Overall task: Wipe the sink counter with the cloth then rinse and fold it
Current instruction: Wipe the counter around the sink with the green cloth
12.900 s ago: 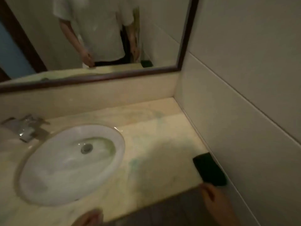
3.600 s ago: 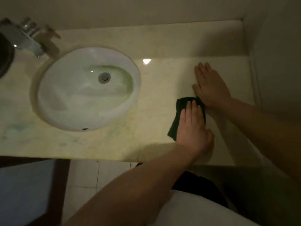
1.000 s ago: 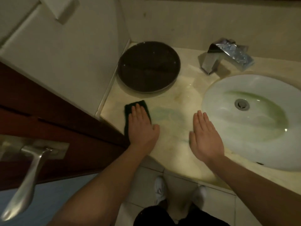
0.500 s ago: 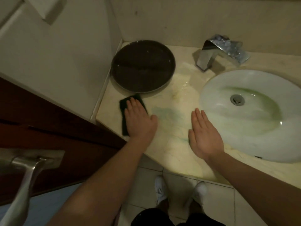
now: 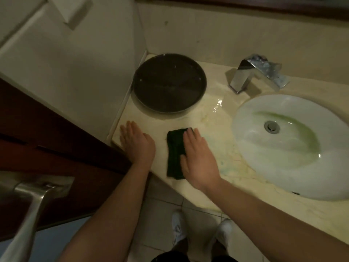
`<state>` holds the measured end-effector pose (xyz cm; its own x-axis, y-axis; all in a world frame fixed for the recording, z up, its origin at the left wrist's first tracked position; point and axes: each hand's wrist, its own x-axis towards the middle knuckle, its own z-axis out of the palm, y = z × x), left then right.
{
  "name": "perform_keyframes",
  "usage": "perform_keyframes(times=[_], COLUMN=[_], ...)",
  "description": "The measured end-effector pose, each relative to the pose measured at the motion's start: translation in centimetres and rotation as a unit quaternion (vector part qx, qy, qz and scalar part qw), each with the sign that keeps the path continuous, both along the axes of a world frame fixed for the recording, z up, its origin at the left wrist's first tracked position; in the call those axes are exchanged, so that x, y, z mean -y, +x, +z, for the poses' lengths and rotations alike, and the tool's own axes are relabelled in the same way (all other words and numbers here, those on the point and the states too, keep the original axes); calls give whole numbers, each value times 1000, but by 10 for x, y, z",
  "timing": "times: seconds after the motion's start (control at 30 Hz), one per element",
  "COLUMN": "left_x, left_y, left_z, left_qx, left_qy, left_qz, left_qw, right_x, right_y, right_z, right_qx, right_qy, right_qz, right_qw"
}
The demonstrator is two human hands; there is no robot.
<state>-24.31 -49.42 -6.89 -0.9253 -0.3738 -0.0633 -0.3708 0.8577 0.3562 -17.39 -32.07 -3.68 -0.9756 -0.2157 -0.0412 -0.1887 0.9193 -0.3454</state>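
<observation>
Cloth: one dark green cloth (image 5: 175,154) is lying folded on the counter (image 5: 222,148), just left of the right hand.
Right hand: the right hand (image 5: 198,159) is being pressed flat, fingers spread, on the cloth's right part.
Left hand: the left hand (image 5: 137,143) is being rested open on bare counter, apart from the cloth.
Handling: judged soft, light, limp; best pinched at an edge or corner.
Count: one basin (image 5: 290,146), one tap (image 5: 256,74), one dark round tray (image 5: 169,83) beyond both hands.
</observation>
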Motion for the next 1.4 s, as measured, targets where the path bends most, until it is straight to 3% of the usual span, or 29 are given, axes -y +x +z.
perform_keyframes(times=[0.13,0.3,0.4,0.5,0.67,0.8,0.93,1.1,1.23,1.3,1.4], left_x=[3,4,3,3,0,-2,-1,-3,-5,-5,-5], left_y=[1,-5,-5,-6,-5,-7,-7,-7,-8,-9,-9], left_z=[-11,-14,-15,-15,-11,-10,-11,-10,-9,-11,-12], left_qx=[1,8,19,23,32,38,40,56,58,55,49], left_qy=[-26,-60,-70,-78,-81,-83,-93,-91,-99,-104,-106], left_qz=[-15,-10,-15,-21,-14,-13,-18,-22,-22,-25,-20], left_qw=[1000,998,997,996,996,996,995,994,993,993,993], right_x=[44,45,32,1,-51,-15,-15,-47,-73,-70,-50], right_y=[-25,-77,-87,-85,-45,-8,-50,-63,-79,-106,-118], right_z=[-21,-23,-19,-18,-17,-17,-19,-23,-27,-27,-28], right_qx=[28,-2,16,24,33,37,29,9,9,13,12], right_qy=[72,114,109,103,117,107,115,98,104,104,113], right_qz=[7,193,237,187,5,65,129,-72,-164,-182,-106], right_qw=[997,974,965,977,993,991,985,993,981,978,988])
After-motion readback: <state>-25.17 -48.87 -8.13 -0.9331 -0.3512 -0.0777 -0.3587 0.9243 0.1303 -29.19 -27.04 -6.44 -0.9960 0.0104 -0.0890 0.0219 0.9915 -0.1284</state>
